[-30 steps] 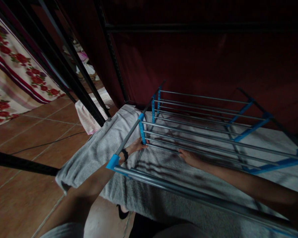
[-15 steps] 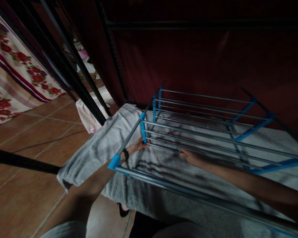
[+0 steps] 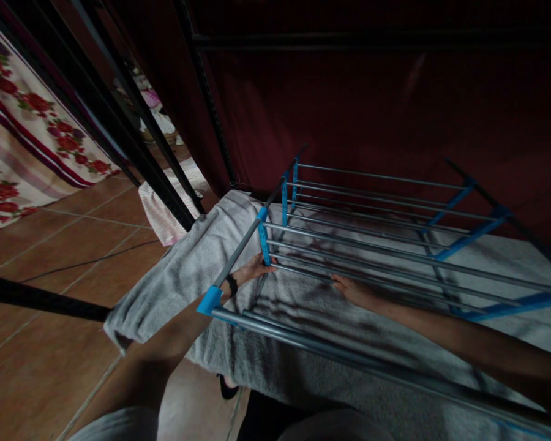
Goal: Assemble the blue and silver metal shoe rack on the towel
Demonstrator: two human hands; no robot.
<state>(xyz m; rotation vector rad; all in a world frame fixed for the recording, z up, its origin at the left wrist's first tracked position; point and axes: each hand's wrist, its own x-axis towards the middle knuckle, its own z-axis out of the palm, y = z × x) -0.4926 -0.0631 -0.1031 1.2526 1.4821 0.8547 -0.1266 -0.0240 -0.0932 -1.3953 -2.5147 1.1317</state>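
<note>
A rack of grey metal tubes [image 3: 371,248] with blue plastic side brackets lies on a grey blanket [image 3: 179,269]. My left hand [image 3: 256,267], a dark band at its wrist, is closed around the lower end of the near-left blue bracket [image 3: 263,244], where a thin tube [image 3: 303,271] meets it. Farther along that same tube, the fingers of my right hand [image 3: 351,291] are wrapped round it. A thicker tube [image 3: 349,355] runs across in front of both hands, ending at a blue corner piece [image 3: 210,300] above my left forearm.
Behind the rack hangs a dark red cloth [image 3: 330,104] on a black metal frame [image 3: 215,110]. Black posts [image 3: 133,135] slant at the left. A floral curtain [image 3: 32,122], a striped cloth [image 3: 160,208] and a cable [image 3: 92,260] are over or on the tiled floor [image 3: 41,349].
Both hands keep their places on the bracket and the tube. The whole view has shifted very slightly; nothing else visibly moved.
</note>
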